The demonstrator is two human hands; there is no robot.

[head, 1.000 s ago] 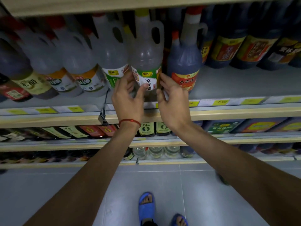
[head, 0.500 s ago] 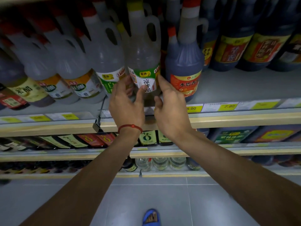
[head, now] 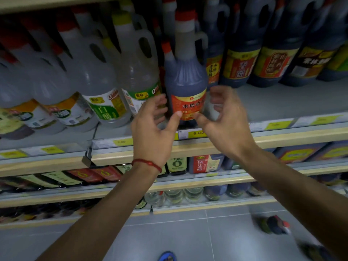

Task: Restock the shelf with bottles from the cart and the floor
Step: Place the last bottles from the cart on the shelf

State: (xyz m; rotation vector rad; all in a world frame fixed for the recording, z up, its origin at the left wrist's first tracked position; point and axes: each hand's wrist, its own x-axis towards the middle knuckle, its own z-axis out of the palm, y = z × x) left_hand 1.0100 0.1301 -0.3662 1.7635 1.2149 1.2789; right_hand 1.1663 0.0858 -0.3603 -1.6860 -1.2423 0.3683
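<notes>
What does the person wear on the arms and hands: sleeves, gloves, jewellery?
Both forearms are bare; no sleeve shows in the frame. Neither the left hand nor the right hand has a glove. A thin red cord bracelet with a small red bead circles the left wrist. The right wrist carries nothing. I see no ring, though the right hand is blurred.

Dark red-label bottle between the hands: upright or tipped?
Upright: the dark bottle stands on its base on the shelf, capped neck pointing up.
</notes>
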